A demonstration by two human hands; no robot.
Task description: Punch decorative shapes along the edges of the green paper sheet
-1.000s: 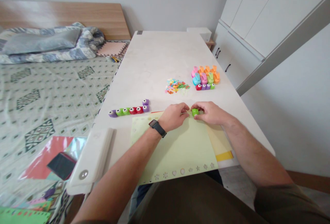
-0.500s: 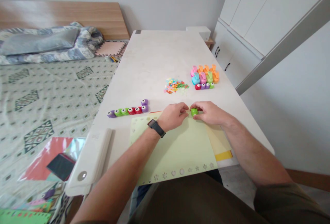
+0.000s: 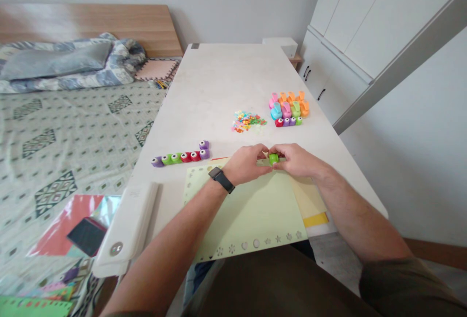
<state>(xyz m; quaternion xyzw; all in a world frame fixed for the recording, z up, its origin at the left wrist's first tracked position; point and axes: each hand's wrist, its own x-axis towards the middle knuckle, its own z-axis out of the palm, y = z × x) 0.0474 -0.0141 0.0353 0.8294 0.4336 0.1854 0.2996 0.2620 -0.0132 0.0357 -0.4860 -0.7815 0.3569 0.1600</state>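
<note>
A small green craft punch (image 3: 273,159) sits at the far edge of a pale green sheet of paper (image 3: 255,205). My right hand (image 3: 299,161) grips the punch from the right between thumb and fingers. From the other side, my left hand (image 3: 248,163) holds the far edge of the sheet, its thumb stretched towards the punch. Punched shapes, such as flowers, a heart and a circle, run along the sheet's near edge. More cut-outs line its left side. Whether the paper is inside the punch's slot is hidden by my fingers.
Several small punches (image 3: 181,157) form a row at left. Larger lever punches (image 3: 290,106) stand at the back right. Colourful paper cut-outs (image 3: 248,121) lie in a pile beyond my hands. A white laminator-like machine (image 3: 127,229) lies along the left edge, and yellowish paper (image 3: 309,197) underlies the sheet.
My left thumb has extended right, towards the punch, opening a gap from the index finger. The green punch and my right hand have hardly moved.
</note>
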